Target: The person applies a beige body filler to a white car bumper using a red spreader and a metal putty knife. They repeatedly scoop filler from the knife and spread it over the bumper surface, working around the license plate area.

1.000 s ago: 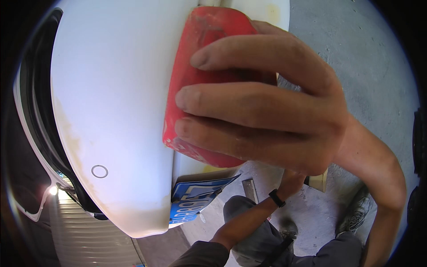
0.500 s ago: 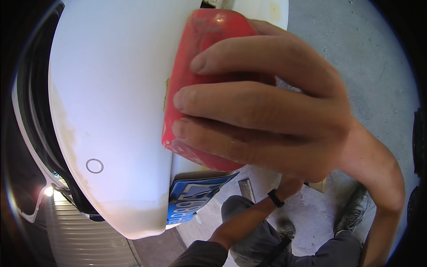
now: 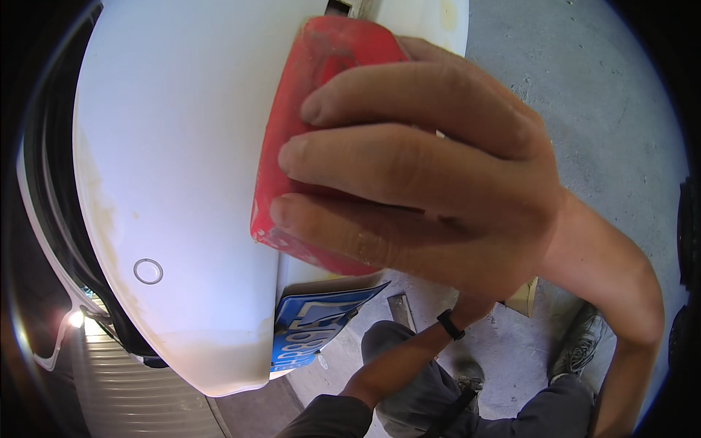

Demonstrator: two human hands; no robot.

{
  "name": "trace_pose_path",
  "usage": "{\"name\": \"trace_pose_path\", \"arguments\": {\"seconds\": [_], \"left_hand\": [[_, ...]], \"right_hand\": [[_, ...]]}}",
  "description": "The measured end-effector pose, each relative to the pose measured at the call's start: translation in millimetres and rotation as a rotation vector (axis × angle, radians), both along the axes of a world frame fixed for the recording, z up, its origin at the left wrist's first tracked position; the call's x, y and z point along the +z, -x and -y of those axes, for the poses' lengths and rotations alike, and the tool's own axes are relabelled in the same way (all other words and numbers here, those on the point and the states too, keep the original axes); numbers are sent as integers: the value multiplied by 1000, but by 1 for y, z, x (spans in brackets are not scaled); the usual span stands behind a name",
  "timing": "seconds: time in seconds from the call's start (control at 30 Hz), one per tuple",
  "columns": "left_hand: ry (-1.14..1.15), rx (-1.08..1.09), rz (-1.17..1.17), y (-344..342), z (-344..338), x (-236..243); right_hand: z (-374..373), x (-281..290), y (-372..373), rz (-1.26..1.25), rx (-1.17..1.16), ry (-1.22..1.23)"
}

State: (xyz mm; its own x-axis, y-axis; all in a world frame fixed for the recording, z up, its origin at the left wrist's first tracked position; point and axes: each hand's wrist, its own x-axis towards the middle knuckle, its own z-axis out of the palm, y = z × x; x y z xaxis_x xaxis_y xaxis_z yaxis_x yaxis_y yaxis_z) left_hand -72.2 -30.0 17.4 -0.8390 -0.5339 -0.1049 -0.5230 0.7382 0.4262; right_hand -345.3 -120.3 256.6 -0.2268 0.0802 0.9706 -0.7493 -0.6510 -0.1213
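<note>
- Right hand [image 3: 431,168] is closed round a red block [image 3: 281,109], its fingers lying across the upper face with their tips toward the block's left edge.
- Block: over the right part of a white panel [image 3: 175,139] of a car, its right side mostly covered by the hand; whether it touches the panel, I cannot tell.
- Panel: tan patches run along its left edge, and a thin grey ring [image 3: 148,271] marks its near left part.
- Plate [image 3: 321,325], blue with pale characters: tilted, on the near side of the block, just right of the panel.
- Left hand [image 3: 475,303], to the right of the plate, is partly hidden behind the right hand; whether it grips anything, I cannot tell. At its wrist sits a black band [image 3: 450,325].
- Floor [image 3: 584,131], grey: on the right, with a shoe [image 3: 580,339] on its near part.
- Bright light [image 3: 77,319]: near left, beside a ribbed surface [image 3: 139,379].
</note>
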Motion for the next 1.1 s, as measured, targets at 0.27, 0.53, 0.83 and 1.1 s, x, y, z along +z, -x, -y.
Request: {"name": "trace_pose_path", "arguments": {"seconds": [0.27, 0.53, 0.83, 1.1], "left_hand": [[-186, 131, -116, 26, 2, 26], [-793, 504, -150, 53, 9, 53], [-812, 513, -282, 55, 3, 54], [-904, 531, -185, 61, 5, 64]], "right_hand": [[-29, 9, 30, -135, -43, -116], [9, 7, 27, -107, -100, 93], [-8, -6, 24, -58, -14, -16], [2, 10, 32, -100, -36, 45]]}}
